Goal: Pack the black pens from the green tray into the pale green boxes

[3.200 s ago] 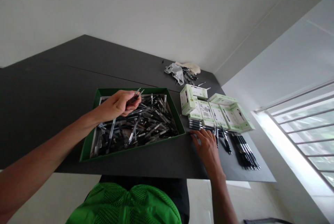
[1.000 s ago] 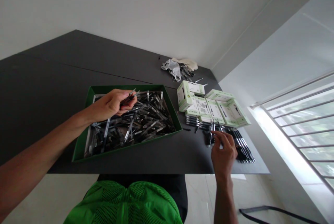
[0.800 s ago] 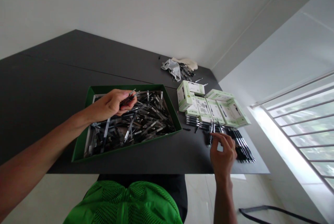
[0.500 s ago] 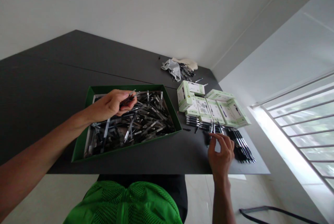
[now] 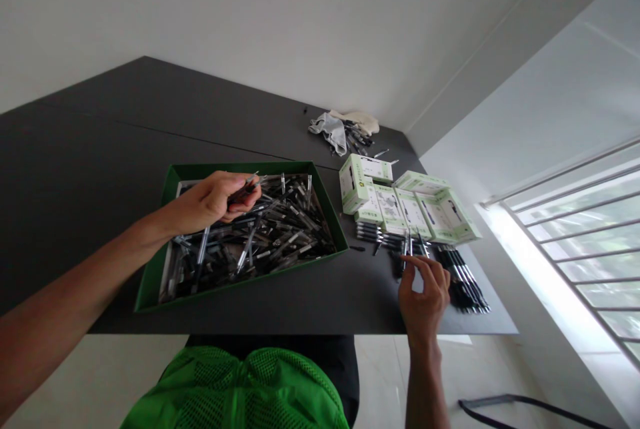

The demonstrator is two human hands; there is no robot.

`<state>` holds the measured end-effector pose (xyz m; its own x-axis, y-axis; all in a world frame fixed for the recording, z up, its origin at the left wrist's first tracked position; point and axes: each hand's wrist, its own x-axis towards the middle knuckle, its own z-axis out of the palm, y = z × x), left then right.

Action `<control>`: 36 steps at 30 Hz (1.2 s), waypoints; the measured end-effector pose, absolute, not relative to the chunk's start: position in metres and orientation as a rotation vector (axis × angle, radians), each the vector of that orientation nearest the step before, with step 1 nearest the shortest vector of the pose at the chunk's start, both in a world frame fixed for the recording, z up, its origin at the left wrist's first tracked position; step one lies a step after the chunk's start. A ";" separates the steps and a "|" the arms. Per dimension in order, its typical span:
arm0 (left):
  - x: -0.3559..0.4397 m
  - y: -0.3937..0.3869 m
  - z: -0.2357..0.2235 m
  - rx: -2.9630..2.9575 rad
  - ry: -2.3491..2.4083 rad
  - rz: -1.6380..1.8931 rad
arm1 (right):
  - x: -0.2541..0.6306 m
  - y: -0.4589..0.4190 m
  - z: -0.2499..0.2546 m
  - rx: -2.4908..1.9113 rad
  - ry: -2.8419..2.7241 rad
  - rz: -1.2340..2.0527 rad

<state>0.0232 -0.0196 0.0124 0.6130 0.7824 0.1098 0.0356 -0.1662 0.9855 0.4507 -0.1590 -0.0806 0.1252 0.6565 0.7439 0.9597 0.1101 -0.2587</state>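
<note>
Lots of pens are loose and fewer are in neat rows, so I think only a small part is tidy and a big part is left. The messy heap of pens [image 5: 280,235] fills the green box [image 5: 151,275] on the table [image 5: 90,169]. They point every way.

On the other side, some pens are neat. There is a stacked row [image 5: 367,231] by the white and pale green boxes [image 5: 356,190], and 1 more bunch [image 5: 467,285] lies side by side near the table's end. A few pens [image 5: 411,244] between them point another way.

The left hand [image 5: 215,202] is over the green box, its grip curled around some pens [image 5: 249,185]. I can't count them. The right hand [image 5: 425,292] has its thumb and 1 finger close together, just by the few pens, but I can't tell if its grip has 1.

Farther back, more pens [image 5: 356,139] lie messy by a gray cloth [image 5: 330,130].
</note>
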 end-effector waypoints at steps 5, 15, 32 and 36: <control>0.023 -0.018 0.011 1.617 0.693 0.758 | 0.450 -0.159 -0.081 -1.645 -1.593 -0.483; 0.023 -0.020 0.014 1.628 0.692 0.755 | 0.449 -0.159 -0.080 -1.652 -1.604 -0.456; 0.024 -0.021 0.016 1.621 0.673 0.762 | 0.444 -0.159 -0.078 -1.569 -1.653 -0.529; 0.025 -0.020 0.015 1.638 0.700 0.767 | 0.422 -0.158 -0.058 -1.450 -1.623 -0.511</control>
